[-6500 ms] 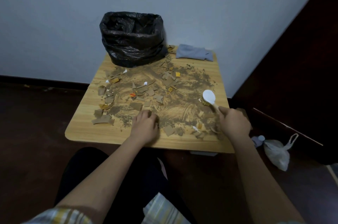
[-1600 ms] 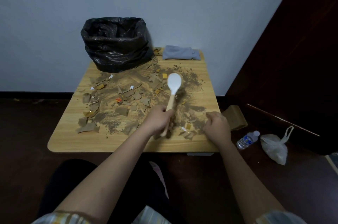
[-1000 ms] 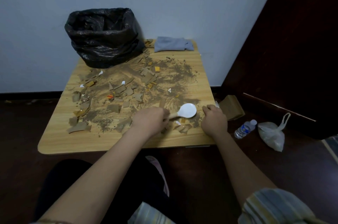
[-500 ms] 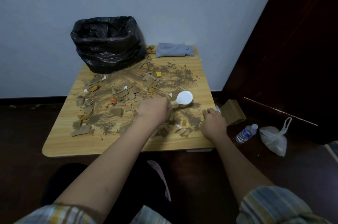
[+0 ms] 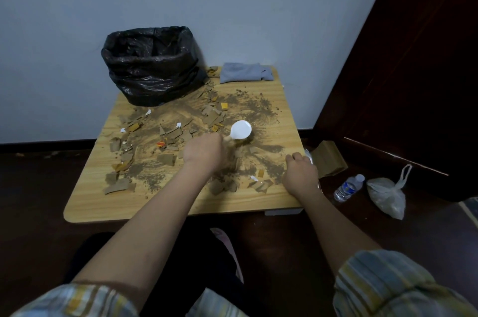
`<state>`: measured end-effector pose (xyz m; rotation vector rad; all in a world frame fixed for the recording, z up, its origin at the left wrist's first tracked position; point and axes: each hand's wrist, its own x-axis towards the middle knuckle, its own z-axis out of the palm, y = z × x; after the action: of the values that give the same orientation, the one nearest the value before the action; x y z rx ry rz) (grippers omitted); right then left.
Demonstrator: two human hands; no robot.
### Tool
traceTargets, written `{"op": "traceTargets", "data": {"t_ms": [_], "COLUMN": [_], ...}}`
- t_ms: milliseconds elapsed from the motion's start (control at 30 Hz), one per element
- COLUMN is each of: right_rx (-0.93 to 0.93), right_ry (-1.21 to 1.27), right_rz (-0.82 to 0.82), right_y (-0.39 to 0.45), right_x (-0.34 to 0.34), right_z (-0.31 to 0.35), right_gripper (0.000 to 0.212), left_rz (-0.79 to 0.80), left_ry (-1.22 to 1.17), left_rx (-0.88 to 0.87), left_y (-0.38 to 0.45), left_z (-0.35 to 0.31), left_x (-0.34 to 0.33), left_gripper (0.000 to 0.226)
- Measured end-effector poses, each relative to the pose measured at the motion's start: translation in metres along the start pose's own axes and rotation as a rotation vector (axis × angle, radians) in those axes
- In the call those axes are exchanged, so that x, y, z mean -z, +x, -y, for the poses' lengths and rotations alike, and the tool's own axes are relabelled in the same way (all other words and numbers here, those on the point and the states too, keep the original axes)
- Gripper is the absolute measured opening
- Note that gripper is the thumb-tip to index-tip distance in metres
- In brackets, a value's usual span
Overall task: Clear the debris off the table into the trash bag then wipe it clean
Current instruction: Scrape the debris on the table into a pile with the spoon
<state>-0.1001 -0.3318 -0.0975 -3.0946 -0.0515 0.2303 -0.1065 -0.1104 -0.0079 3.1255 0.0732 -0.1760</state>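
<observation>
Brown dirt and torn cardboard scraps (image 5: 170,135) are spread over most of the wooden table (image 5: 181,203). An open black trash bag (image 5: 150,68) stands on its far left corner. A folded grey cloth (image 5: 244,72) lies at the far right. My left hand (image 5: 204,151) grips the wooden handle of a white spoon (image 5: 241,130), whose bowl is over the dirt right of centre. My right hand (image 5: 301,172) sits curled at the table's right edge, with a whitish thing (image 5: 308,159) showing beside it; what that thing is stays unclear.
On the dark floor to the right are a brown cardboard box (image 5: 329,159), a small water bottle (image 5: 348,187) and a knotted plastic bag (image 5: 386,194). A dark wooden door (image 5: 413,84) rises on the right. The table's far side meets the pale wall.
The spoon passed from my right hand to my left. In the last second its bowl moved from the front right dirt farther in toward the middle. My right hand stayed at the right edge.
</observation>
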Motion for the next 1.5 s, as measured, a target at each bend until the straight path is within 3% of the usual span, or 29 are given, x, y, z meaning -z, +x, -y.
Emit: {"op": "traceTargets", "data": {"t_ms": [233, 433, 700, 900, 1100, 1500], "right_rx": [0.0, 0.002, 0.006, 0.018, 0.029, 0.031], "right_ry": [-0.042, -0.035, -0.058, -0.085, -0.101, -0.095], "right_rz": [-0.021, -0.007, -0.004, 0.005, -0.01, 0.001], "right_y": [-0.001, 0.001, 0.001, 0.001, 0.002, 0.003], "right_x": [-0.002, 0.0, -0.001, 0.0, -0.003, -0.002], "right_z": [0.002, 0.002, 0.003, 0.003, 0.002, 0.002], "right_gripper": [0.035, 0.035, 0.038, 0.038, 0.035, 0.036], "left_rz": [0.085, 0.067, 0.04, 0.104, 0.06, 0.106], "left_ry": [0.008, 0.015, -0.023, -0.036, -0.065, 0.0], "left_rx": [-0.034, 0.06, -0.117, -0.05, 0.077, 0.001], "left_y": [0.004, 0.006, 0.005, 0.02, 0.031, 0.038], "left_z": [0.0, 0.011, -0.005, -0.009, 0.011, -0.004], "left_x": [-0.003, -0.005, -0.008, -0.01, -0.012, -0.006], "left_gripper": [0.024, 0.019, 0.024, 0.023, 0.022, 0.021]}}
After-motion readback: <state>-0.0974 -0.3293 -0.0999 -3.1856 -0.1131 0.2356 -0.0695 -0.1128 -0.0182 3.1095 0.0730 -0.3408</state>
